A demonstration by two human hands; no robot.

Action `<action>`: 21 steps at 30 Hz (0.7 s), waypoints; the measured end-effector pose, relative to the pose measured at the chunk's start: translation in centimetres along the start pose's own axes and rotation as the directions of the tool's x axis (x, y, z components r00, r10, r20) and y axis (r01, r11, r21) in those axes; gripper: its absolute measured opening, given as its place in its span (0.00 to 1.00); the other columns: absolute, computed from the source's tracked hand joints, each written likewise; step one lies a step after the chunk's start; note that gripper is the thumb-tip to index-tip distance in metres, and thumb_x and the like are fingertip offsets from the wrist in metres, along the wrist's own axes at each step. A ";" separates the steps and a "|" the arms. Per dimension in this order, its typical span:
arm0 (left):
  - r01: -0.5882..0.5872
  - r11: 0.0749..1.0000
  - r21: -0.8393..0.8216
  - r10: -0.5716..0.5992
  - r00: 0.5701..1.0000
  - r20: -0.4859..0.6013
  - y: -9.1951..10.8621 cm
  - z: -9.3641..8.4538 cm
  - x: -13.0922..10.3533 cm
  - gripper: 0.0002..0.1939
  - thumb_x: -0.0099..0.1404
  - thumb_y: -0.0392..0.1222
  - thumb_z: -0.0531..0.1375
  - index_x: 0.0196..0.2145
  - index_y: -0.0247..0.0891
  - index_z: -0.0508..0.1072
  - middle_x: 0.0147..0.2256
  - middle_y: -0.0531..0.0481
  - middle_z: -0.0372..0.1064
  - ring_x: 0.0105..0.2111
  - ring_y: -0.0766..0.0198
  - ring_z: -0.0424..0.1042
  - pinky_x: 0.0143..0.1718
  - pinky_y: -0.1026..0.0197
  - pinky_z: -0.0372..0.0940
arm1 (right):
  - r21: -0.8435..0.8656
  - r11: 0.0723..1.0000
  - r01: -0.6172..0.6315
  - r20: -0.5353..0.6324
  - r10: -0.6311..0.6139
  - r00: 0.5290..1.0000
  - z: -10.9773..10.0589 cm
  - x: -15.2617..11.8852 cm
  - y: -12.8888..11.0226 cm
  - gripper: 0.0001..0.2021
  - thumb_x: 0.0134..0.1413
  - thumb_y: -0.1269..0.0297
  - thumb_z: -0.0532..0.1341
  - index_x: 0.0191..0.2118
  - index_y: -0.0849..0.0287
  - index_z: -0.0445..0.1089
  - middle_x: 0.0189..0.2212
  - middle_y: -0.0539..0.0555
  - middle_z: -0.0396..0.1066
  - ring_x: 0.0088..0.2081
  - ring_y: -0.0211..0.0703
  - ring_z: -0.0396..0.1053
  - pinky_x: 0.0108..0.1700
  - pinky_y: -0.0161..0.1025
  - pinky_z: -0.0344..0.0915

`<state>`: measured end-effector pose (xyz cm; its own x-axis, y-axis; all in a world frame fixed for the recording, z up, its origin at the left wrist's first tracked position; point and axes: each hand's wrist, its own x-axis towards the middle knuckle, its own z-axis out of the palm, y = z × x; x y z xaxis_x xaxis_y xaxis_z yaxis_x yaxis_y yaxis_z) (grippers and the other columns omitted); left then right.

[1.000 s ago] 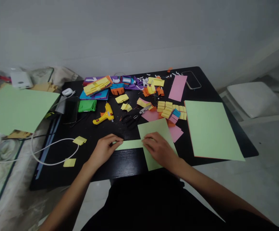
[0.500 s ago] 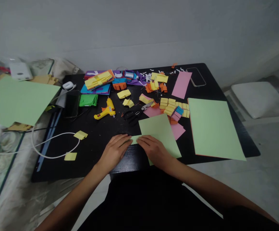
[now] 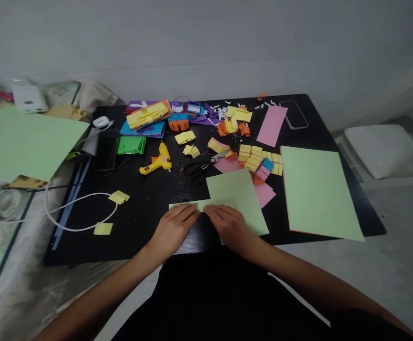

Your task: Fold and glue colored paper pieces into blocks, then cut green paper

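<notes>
A narrow light green paper strip [image 3: 202,204] lies across the near part of the black table, under the fingers of both hands. My left hand [image 3: 178,226] presses on its left part, with fingers together. My right hand [image 3: 229,226] rests on its right part, fingers also together, a small gap from the left fingertips. Beneath and beside my right hand lies a larger green sheet [image 3: 236,189]. Black-handled scissors [image 3: 206,165] are just beyond the hands, and a yellow glue gun [image 3: 159,160] sits to their left.
Folded yellow pieces [image 3: 259,158] and pink paper [image 3: 272,125] are at the right, near a stack of green sheets [image 3: 318,192]. Colored paper bundles [image 3: 147,116] lie at the back. A white cable [image 3: 81,230] loops at the left. A phone [image 3: 293,115] is back right.
More of the strip's left end now shows beyond my left hand. Both hands stay on the paper, nearly in place. The whole view has shifted slightly.
</notes>
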<state>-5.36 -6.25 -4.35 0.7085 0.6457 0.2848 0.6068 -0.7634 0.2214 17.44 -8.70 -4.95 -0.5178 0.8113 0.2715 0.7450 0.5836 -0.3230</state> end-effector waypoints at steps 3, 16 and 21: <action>0.014 0.998 0.059 -0.014 1.000 0.007 0.8 0.0 0.0 0.14 0.74 0.30 0.57 0.50 0.33 0.80 0.54 0.40 0.79 0.51 0.51 0.79 0.52 0.49 0.76 | -0.023 1.000 -0.004 0.042 0.005 0.999 -0.4 0.3 -0.3 0.14 0.65 0.81 0.59 0.52 0.67 0.74 0.47 0.62 0.81 0.46 0.50 0.78 0.48 0.44 0.76; 0.089 0.993 0.080 -0.095 0.993 0.074 2.9 0.4 -0.6 0.22 0.67 0.23 0.54 0.57 0.23 0.74 0.59 0.30 0.74 0.62 0.45 0.71 0.62 0.45 0.71 | -0.191 0.979 -0.069 0.155 0.100 0.983 0.4 1.1 -1.5 0.20 0.69 0.76 0.56 0.64 0.67 0.67 0.42 0.63 0.74 0.43 0.54 0.69 0.44 0.49 0.69; 0.153 0.988 0.028 -0.154 0.984 0.090 3.1 0.7 -0.9 0.23 0.67 0.23 0.54 0.58 0.27 0.72 0.61 0.31 0.71 0.64 0.45 0.69 0.64 0.42 0.69 | -0.181 0.978 -0.107 0.122 0.130 0.984 0.0 0.8 -1.2 0.22 0.67 0.77 0.57 0.65 0.67 0.66 0.47 0.65 0.73 0.45 0.55 0.67 0.46 0.50 0.67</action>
<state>-3.83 -9.15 -4.57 0.6357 0.7547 0.1621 0.7176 -0.6552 0.2362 16.15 -8.78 -4.38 -0.4639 0.8785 0.1142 0.8597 0.4776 -0.1812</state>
